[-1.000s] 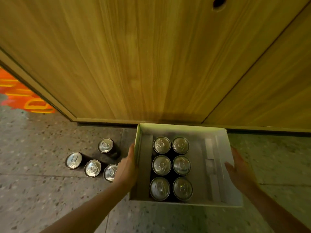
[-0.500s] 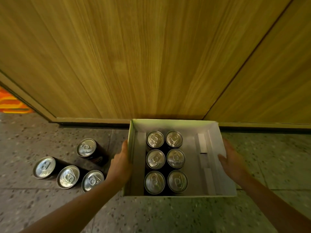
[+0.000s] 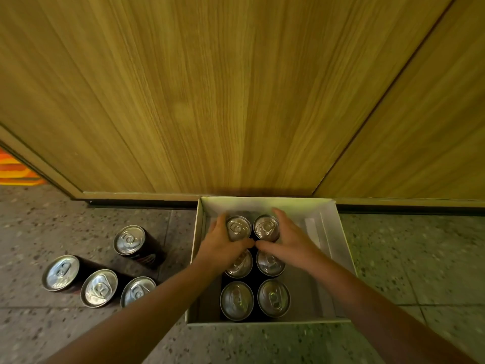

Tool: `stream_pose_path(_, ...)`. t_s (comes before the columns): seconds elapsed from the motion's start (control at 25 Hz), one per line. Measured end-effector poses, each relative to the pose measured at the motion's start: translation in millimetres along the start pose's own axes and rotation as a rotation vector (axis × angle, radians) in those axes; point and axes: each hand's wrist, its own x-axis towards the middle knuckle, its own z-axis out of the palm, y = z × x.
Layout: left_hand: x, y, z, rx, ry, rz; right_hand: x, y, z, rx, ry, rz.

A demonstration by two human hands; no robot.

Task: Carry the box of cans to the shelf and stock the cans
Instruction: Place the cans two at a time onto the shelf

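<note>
Six cans [image 3: 237, 300] stand upright in the white box [image 3: 334, 248], in two columns of three. The box sits on the speckled floor [image 3: 406, 258], with its far wall just beside the wooden panel [image 3: 236, 101]. Both hands are inside the box, at the far row. The left hand [image 3: 220, 248] is curled round the far left can [image 3: 238, 228], fingers on its outer side and thumb along its near side. The right hand [image 3: 291, 243] grips the far right can [image 3: 266, 227] in the same manner, mirrored. The two thumbs come tip to tip between the far row and the middle row; whether they touch I cannot tell. The left hand covers a part of the middle left can [image 3: 241, 266]. Four more cans stand on the floor at the left of the box, apart from it: a single can [image 3: 129, 239] nearer to the panel, and a row of three [image 3: 99, 287] closer to the person, packed close together. At the left edge an orange patterned surface [image 3: 15, 172] shows beside the panel
</note>
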Motion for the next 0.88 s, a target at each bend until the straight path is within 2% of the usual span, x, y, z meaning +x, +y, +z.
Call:
stream_pose_path(0.08, 13, -2, 6, -0.103, -0.064, -0.076, 18, -2, 8, 0.077, -0.026, 0.039)
stream_pose_path(0.28, 27, -9, 6, -0.100, -0.020, 0.055, 36, 10, 5, 0.026, 0.102, -0.057)
stream_pose_path(0.4, 32, -11, 4, -0.137, 0.009, 0.097, 38, 15, 5, 0.221, 0.216, -0.084)
stream_pose_path(0.48, 34, -12, 3, -0.128, 0.057, 0.129, 38, 18, 6, 0.339, 0.223, -0.091)
stream_pose_path(0.6, 33, -4, -2, -0.108, 0.103, 0.179, 39, 19, -1, 0.374, 0.245, -0.151)
stream_pose_path(0.72, 25, 20, -20, -0.127, 0.099, 0.199, 27, 3, -24, 0.384, 0.263, -0.182)
stream_pose_path(0.88, -21, 100, -76, -0.154, 0.090, 0.256, -29, -68, -89, 0.399, 0.280, -0.251)
